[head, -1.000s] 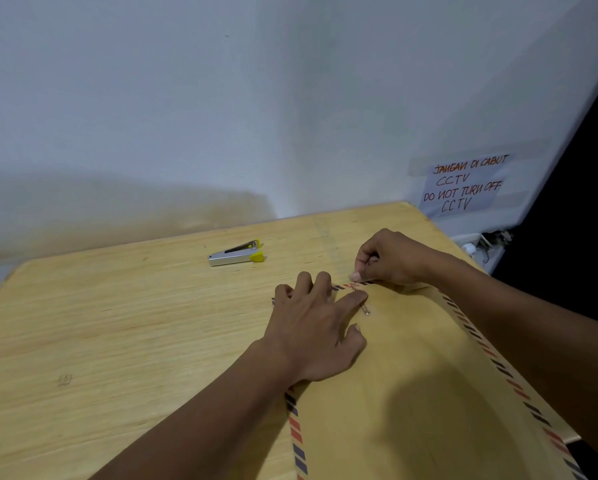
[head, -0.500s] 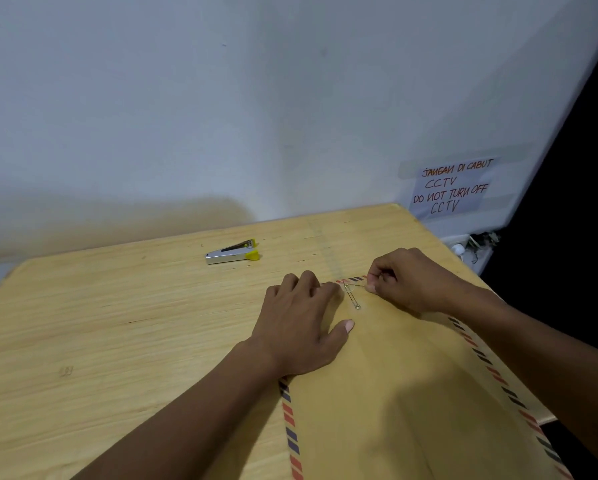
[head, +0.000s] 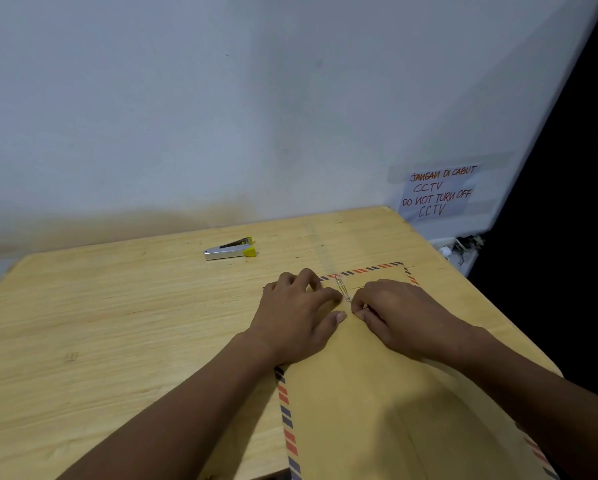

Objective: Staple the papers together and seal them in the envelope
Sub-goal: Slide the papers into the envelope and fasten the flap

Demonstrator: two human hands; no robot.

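Note:
A brown envelope [head: 366,403] with a red-and-blue striped border lies flat on the wooden table, its top edge pointing away from me. A thin metal clip [head: 343,289] sits over the flap near that top edge. My left hand [head: 301,317] rests flat on the envelope's upper left, fingers spread beside the clip. My right hand [head: 397,313] is curled, with thumb and forefinger pinching at the clip's lower end. No loose papers show. A silver stapler [head: 230,250] with a yellow tip lies farther back on the left, apart from both hands.
The wooden table [head: 100,323] stands against a white wall. Its right edge runs close beside the envelope. A taped handwritten note [head: 437,192] hangs on the wall at right, with cables and a socket [head: 462,245] below it.
My right hand has come from the envelope's top edge down to the clip's lower end. The left hand stays pressed on the envelope, and the clip and top border now show between the hands.

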